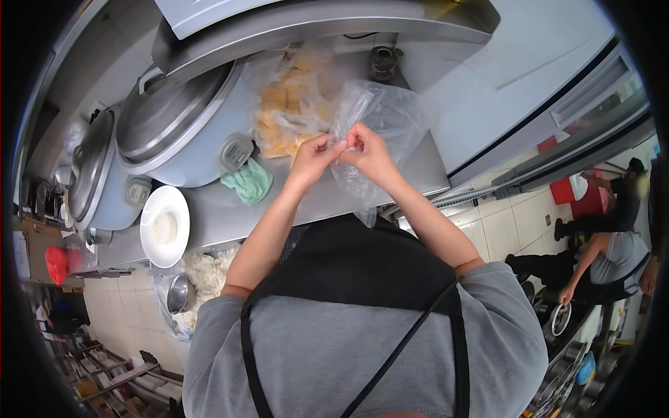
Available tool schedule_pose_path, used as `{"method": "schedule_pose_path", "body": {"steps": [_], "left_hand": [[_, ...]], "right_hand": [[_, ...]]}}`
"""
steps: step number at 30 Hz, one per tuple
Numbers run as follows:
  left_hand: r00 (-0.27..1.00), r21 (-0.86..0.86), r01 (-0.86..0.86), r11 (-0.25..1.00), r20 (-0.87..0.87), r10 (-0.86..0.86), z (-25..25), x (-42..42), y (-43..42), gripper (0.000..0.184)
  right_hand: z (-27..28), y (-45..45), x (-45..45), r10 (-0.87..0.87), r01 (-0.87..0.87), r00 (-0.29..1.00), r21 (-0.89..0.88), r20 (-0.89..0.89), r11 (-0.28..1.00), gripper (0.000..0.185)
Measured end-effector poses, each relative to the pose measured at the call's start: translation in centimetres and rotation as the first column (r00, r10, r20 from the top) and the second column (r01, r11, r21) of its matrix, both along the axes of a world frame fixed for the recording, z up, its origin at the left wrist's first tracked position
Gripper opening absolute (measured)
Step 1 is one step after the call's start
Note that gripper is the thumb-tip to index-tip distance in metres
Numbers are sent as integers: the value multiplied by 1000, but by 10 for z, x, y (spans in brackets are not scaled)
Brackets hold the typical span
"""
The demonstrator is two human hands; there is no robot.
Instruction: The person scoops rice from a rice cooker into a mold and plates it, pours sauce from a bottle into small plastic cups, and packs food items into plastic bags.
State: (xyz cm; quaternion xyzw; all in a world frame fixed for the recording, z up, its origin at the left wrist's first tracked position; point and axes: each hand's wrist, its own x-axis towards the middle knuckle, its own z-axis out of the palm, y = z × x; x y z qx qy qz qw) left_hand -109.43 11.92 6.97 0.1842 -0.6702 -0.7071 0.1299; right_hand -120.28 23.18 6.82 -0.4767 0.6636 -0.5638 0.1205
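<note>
A clear plastic bag (387, 115) hangs between my two hands over the front of the steel counter (300, 202). My left hand (315, 161) pinches its edge, fingers closed. Right beside it, my right hand (366, 155) also grips the bag, fingertips almost touching the left ones. The bag looks thin and crumpled, and its lower corner droops toward my black apron (348, 272). Just behind my hands lies another clear bag with yellowish-orange pieces (279, 115); I cannot make out what food they are.
Two large rice cookers (185, 136) (104, 171) with metal lids stand on the left. Near them are a green cloth (249, 182) and a white plate (165, 226). Below the counter edge, a metal bowl (180, 292) rests in white rice (209, 275). Co-workers (624, 258) are at the right.
</note>
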Motion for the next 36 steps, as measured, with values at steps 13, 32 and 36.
{"method": "schedule_pose_path", "body": {"steps": [13, 32, 36], "left_hand": [[892, 873, -153, 464, -80, 445, -3, 54, -58, 24], [842, -747, -490, 449, -274, 464, 3, 65, -23, 45], [973, -952, -227, 205, -210, 102, 3, 20, 19, 46]], "right_hand": [[-15, 25, -44, -263, 276, 960, 153, -100, 949, 14], [-1, 8, -59, 242, -192, 131, -215, 961, 958, 37], [-2, 0, -56, 310, -451, 133, -221, 941, 865, 37]]}}
